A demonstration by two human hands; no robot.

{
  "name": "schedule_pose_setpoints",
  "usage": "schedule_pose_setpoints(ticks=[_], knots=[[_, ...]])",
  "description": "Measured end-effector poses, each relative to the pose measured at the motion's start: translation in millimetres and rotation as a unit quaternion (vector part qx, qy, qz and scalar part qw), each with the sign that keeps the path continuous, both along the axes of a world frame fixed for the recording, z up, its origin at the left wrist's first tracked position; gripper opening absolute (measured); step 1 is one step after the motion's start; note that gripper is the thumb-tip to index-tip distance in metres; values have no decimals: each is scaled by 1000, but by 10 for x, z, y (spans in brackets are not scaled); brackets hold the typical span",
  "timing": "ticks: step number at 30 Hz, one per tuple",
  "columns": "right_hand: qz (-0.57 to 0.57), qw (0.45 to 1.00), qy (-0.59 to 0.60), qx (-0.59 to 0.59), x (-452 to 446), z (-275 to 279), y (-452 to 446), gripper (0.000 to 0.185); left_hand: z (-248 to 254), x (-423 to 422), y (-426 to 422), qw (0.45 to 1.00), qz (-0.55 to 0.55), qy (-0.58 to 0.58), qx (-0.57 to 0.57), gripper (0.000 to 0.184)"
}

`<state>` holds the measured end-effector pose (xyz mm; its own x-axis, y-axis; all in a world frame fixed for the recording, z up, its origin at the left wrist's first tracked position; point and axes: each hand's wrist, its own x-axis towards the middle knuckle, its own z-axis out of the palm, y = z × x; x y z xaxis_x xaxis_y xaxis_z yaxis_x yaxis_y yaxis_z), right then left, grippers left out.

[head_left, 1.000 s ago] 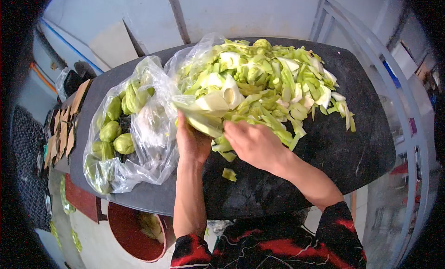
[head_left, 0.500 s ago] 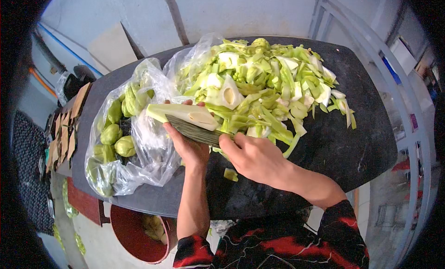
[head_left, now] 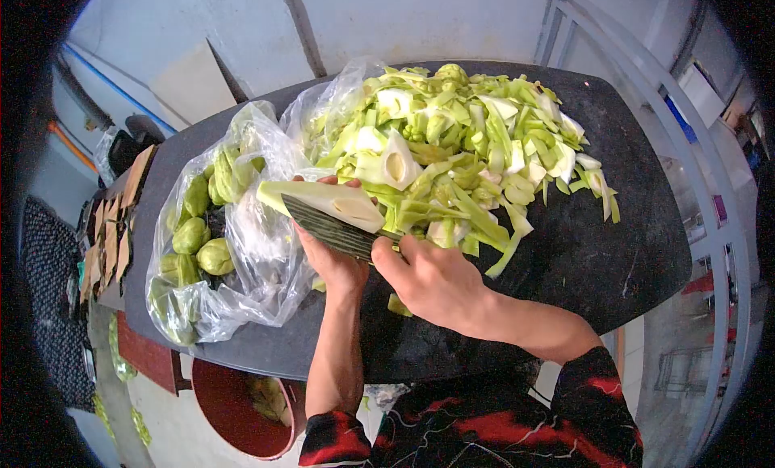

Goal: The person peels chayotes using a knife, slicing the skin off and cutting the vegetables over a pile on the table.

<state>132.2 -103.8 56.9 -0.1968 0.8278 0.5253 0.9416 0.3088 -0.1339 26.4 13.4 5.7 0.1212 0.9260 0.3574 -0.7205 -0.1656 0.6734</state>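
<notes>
A pale, cut chayote piece (head_left: pixel 339 206) rests in my left hand (head_left: pixel 333 262), its flat white face turned up and the fingers curled behind it. My right hand (head_left: pixel 436 278) grips the handle end of a knife with a dark, ridged blade (head_left: pixel 327 228), which lies along the near side of the piece. Just beyond both hands spreads a large heap of sliced green chayote (head_left: pixel 452 145), with a halved piece (head_left: pixel 398 163) showing its seed hollow. One small green scrap (head_left: pixel 398 305) lies on the dark table beneath my right wrist.
Whole chayotes (head_left: pixel 191 236) sit in a clear plastic bag (head_left: pixel 274 294) on the left of the dark table (head_left: pixel 630 258). A red bucket (head_left: pixel 211 403) stands on the floor below. Cardboard pieces (head_left: pixel 113 230) are at the far left; a metal railing (head_left: pixel 714 210) runs along the right.
The knife blade, hidden a second ago, now shows against the piece. Both hands have moved slightly left and the piece's white face has turned up. Over the last half second, my right hand shifted slightly down.
</notes>
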Motion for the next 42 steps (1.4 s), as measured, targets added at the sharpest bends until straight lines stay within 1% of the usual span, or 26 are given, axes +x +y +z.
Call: schedule_pose_setpoints(ticks=[3, 6, 7, 9, 10, 12, 13, 15, 16, 17, 20, 22, 23, 25, 26, 27, 29, 31, 34, 35, 37, 38, 39, 40, 41, 42], knots=[[3, 1000, 9, 4, -16, 21, -4, 34, 45, 27, -61, 999, 31, 35, 8, 56], [-4, 1000, 22, -10, -21, 104, 17, 32, 11, 97, -94, 997, 33, 72, 19, 57], [-4, 1000, 22, -9, -8, 92, 34, 32, 9, 91, -93, 997, 33, 72, 19, 57], [25, 996, 80, -8, 29, 56, 82, 25, 14, 66, -78, 999, 13, 52, 11, 58], [25, 996, 80, -7, 71, 73, 110, 25, 20, 57, -69, 999, 12, 52, 11, 58], [96, 951, 291, -53, 211, 150, 186, 18, 39, 37, -41, 996, 8, 74, 51, 59], [96, 951, 290, -52, 292, 196, 206, 18, 18, 18, -16, 996, 8, 73, 52, 59], [87, 932, 328, -127, 458, 297, 214, 17, -31, -16, 15, 984, 78, 151, 46, 51], [94, 931, 331, -124, 509, 343, 208, 19, -26, -36, -5, 980, 84, 177, 34, 46], [95, 930, 331, -125, 548, 347, 214, 19, -4, -56, -11, 980, 86, 177, 33, 46], [87, 944, 305, -97, 640, 338, 222, 18, 74, -115, -33, 971, 46, 233, 26, 44], [77, 946, 301, -92, 657, 330, 241, 19, 96, -136, -16, 977, -52, 207, -28, 48], [66, 949, 297, -86, 668, 324, 250, 19, 106, -125, -7, 977, -52, 207, -28, 48], [51, 949, 301, -84, 726, 319, 281, 20, 152, -77, 3, 983, -76, 163, -18, 55], [35, 948, 304, -82, 750, 311, 292, 20, 200, -66, -27, 981, -136, 130, -42, 63], [35, 949, 303, -82, 763, 292, 300, 20, 214, -63, -21, 981, -135, 129, -41, 63], [-15, 942, 313, -118, 779, 248, 325, 17, 243, -66, 4, 965, -238, 12, -107, 70], [-24, 943, 312, -109, 785, 219, 340, 17, 255, -85, 26, 961, -249, -14, -117, 68], [-31, 941, 324, -90, 791, 229, 341, 19, 254, -149, 64, 942, -274, -84, -175, 64], [-31, 937, 337, -81, 801, 238, 330, 24, 270, -188, 78, 943, -271, -85, -174, 64], [-33, 937, 337, -88, 834, 292, 272, 24, 341, -327, 137, 953, -241, -37, -182, 63], [-49, 941, 320, -95, 865, 337, 220, 22, 407, -453, 123, 964, -196, -22, -176, 62], [-65, 945, 302, -103, 911, 361, 166, 20, 558, -601, 68, 979, -106, 14, -172, 63], [-64, 943, 308, -108, 977, 349, 100, 21, 578, -847, 38, 989, -67, -14, -131, 64], [-60, 943, 307, -111, 1031, 363, 18, 21, 648, -1173, -44, 994, -13, 15, -107, 66], [-70, 944, 304, -106, 1075, 401, -82, 21, 702, -1467, -179, 991, 102, 52, -67, 68]])
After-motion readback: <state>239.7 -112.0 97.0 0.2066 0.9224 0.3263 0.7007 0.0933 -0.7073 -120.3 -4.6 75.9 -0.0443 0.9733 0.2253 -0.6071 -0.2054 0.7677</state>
